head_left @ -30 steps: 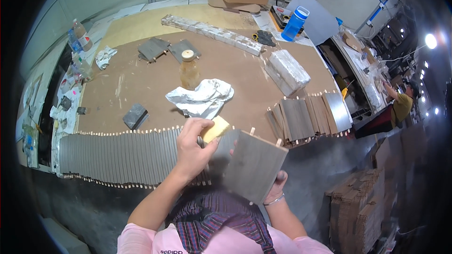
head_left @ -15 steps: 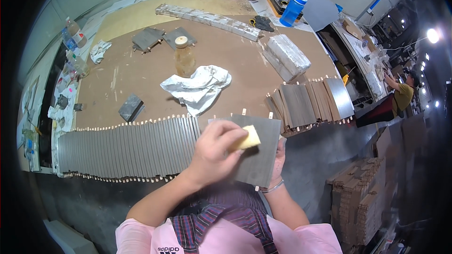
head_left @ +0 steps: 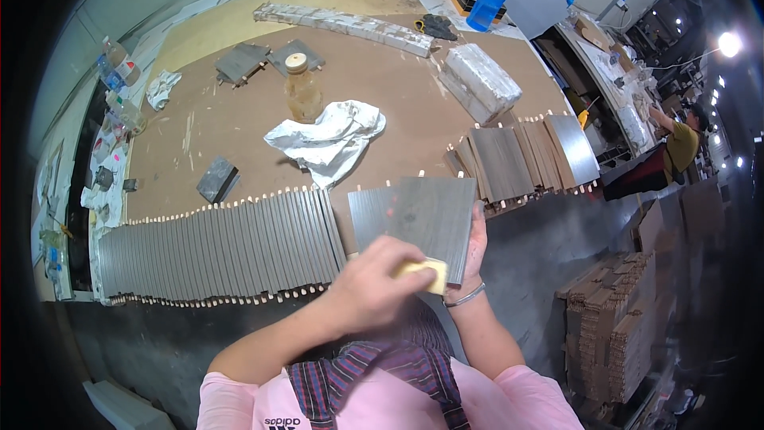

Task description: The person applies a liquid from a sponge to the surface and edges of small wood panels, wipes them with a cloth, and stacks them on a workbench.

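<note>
My left hand [head_left: 376, 280] pinches a yellow sponge [head_left: 436, 277] at the lower edge of a grey wood-grain panel [head_left: 438, 219]. The panel is tilted up in front of me, with small light dowels sticking out of its top edge. My right hand [head_left: 477, 245] grips it by the right edge, fingers partly hidden behind it. Just left of it, partly covered, is another grey panel [head_left: 368, 215]. A long row of similar panels [head_left: 215, 247] stands on edge along the near left side of the table.
More panels [head_left: 501, 163] lean together at the table's right. Behind are a white cloth [head_left: 330, 143], a jar [head_left: 304, 99], a dark block [head_left: 217, 179], a wrapped block [head_left: 481, 84] and a blue bottle [head_left: 489, 4]. Stacked cardboard [head_left: 609, 326] stands on the floor at right; another person [head_left: 680, 147] works beyond.
My left hand has drawn the sponge down from the panel's upper middle to its lower edge. The panel has tipped a little and sits slightly higher, uncovering the panel behind it.
</note>
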A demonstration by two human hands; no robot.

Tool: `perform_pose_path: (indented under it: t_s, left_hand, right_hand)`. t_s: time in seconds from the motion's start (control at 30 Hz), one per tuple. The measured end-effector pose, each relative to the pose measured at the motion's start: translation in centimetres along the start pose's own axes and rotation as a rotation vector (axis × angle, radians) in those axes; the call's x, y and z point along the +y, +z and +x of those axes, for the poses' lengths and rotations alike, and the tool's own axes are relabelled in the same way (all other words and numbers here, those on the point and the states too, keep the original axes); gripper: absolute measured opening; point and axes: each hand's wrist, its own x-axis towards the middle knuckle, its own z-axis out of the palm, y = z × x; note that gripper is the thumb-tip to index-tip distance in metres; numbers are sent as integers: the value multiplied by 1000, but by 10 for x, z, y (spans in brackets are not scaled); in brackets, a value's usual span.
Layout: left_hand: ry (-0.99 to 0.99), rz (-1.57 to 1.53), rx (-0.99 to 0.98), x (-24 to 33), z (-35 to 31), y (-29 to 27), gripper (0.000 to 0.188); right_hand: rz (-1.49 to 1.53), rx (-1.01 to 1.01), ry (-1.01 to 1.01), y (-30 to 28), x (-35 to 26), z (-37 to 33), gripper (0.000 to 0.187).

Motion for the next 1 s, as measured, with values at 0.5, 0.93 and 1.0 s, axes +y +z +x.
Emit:
perform_pose_path:
  t_s: [0.5, 0.93, 1.0]
  left_hand:
    - [-118, 167, 57, -36, -33, -30, 35]
    - [-200, 61, 174, -26, -31, -47, 42]
    - [-115, -35, 105, -8, -18, -46, 41]
  right_hand:
    - [59, -57, -65, 2, -16, -5, 88]
    - [220, -206, 10, 5, -15, 1, 92]
    - [219, -203, 31, 5, -12, 1, 91]
